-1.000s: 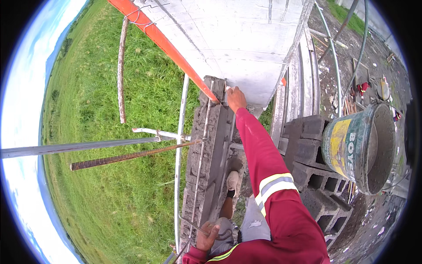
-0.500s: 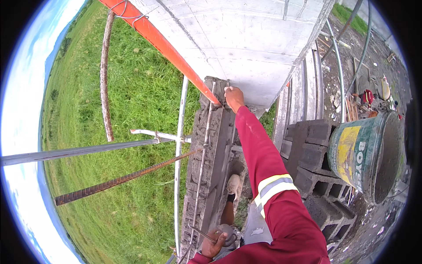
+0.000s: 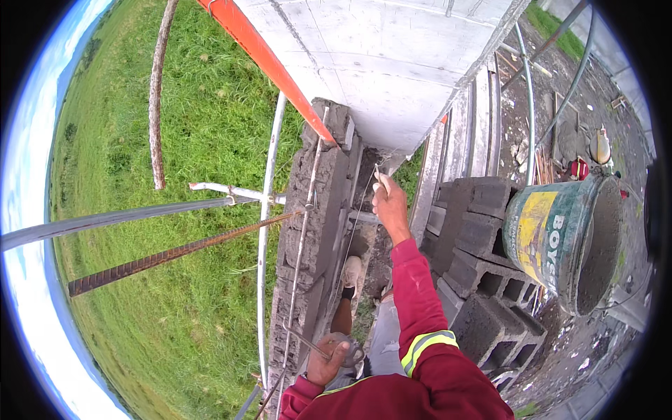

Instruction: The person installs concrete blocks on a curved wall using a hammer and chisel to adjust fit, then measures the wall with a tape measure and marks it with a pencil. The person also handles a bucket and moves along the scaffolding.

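Note:
My right hand (image 3: 390, 203) is out over the gap beside the block wall, its fingers pinched on a small thin piece of metal (image 3: 378, 172), perhaps a nail. A thin line (image 3: 352, 234) runs from near those fingers down along the wall. Low in the view, my left hand (image 3: 325, 360) is closed on the end of a bent metal rod (image 3: 302, 339), which reaches over the wall. A rounded grey object (image 3: 354, 353) sits right beside this hand; its kind is unclear. The grey block wall (image 3: 308, 231) has a slim bar (image 3: 310, 203) lying along its top.
An orange beam (image 3: 273, 66) slants onto the wall's far end, against a pale concrete face (image 3: 392, 77). A rusty rebar (image 3: 175, 255) and metal poles (image 3: 264, 280) stick out leftward over grass. Stacked hollow blocks (image 3: 483, 273) and a green bucket (image 3: 549, 238) stand right.
My right hand has drawn back from the wall's far end, toward me and slightly right, still pinching the small piece. My left hand keeps the rod. The whole view has shifted a little.

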A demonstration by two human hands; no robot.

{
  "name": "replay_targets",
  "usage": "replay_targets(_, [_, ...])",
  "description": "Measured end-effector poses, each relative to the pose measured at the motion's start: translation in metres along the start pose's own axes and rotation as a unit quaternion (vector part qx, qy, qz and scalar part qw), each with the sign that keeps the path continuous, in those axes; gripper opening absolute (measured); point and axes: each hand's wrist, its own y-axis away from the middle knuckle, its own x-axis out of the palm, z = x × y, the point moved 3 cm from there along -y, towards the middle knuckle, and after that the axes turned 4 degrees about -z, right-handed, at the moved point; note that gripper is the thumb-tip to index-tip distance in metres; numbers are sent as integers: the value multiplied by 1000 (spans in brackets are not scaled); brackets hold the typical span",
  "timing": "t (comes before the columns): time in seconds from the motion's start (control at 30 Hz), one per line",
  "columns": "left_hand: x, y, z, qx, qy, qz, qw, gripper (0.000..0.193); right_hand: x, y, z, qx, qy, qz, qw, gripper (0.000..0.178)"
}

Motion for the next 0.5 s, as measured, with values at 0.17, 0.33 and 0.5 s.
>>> replay_targets(0.17, [-13, -34, -38, 70, -18, -52, 996, 45, -49, 111, 29, 82, -72, 33, 993, 28])
replay_targets(0.33, [-16, -80, -73, 72, 62, -82, 992, 31, -87, 126, 15, 99, -40, -13, 994, 20])
replay_targets(0.5, [-4, -118, -86, 72, 124, -64, 988, 19, -98, 114, 6, 81, -63, -21, 994, 18])
